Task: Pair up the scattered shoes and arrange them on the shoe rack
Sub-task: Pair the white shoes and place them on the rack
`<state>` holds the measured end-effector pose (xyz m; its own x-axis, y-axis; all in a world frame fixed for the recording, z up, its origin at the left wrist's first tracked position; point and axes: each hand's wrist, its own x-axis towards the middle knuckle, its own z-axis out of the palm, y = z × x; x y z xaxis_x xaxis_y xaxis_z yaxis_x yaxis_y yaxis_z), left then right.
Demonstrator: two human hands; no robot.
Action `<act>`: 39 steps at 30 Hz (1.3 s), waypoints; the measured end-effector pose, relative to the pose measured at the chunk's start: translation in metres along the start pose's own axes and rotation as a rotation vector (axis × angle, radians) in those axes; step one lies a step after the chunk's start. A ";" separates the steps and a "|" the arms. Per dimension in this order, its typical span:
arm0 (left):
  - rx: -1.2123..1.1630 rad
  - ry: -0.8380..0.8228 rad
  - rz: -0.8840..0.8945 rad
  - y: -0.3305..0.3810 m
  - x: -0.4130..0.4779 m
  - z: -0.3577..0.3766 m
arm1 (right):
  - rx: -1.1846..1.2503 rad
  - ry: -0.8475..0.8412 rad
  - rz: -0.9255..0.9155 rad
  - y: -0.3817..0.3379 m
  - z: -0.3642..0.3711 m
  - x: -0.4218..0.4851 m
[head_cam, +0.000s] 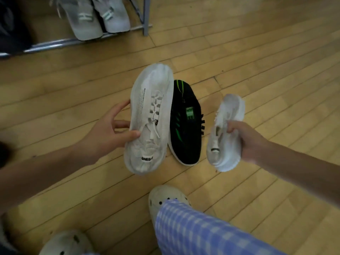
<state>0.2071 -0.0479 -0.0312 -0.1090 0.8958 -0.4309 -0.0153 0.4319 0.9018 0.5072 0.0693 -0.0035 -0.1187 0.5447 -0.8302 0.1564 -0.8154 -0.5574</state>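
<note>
My left hand (112,129) grips a white laced sneaker (150,116) by its side, held above the floor with the toe pointing away. My right hand (244,138) is closed on a second white sneaker (226,133), held lower and to the right. A black sneaker with green stripes (185,124) lies on the wooden floor between the two white ones. The metal shoe rack (73,41) stands at the top left, with a pair of grey sneakers (95,17) on its lowest rail.
My feet in white clogs (165,197) stand at the bottom, one leg in blue checked trousers (202,230). A dark shape (11,24) sits on the rack's left end. Wooden floor (257,61) spreads to the right.
</note>
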 end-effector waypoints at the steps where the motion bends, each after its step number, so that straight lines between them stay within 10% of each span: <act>1: -0.007 0.014 0.002 0.001 0.001 -0.006 | 0.021 -0.131 -0.066 -0.011 0.004 -0.009; 7: -0.134 0.088 0.016 0.016 0.009 -0.027 | 0.008 -0.636 -0.233 -0.043 0.074 -0.019; 19: -0.192 0.201 0.063 0.012 -0.005 -0.069 | 0.023 -0.668 -0.109 -0.040 0.139 0.010; 39: -0.116 0.405 0.467 0.228 -0.127 -0.159 | -0.044 -0.737 -0.545 -0.180 0.237 -0.176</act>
<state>0.0598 -0.0804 0.2343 -0.4982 0.8664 0.0352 0.0192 -0.0295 0.9994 0.2678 0.0741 0.2461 -0.7803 0.5761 -0.2433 -0.0690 -0.4659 -0.8822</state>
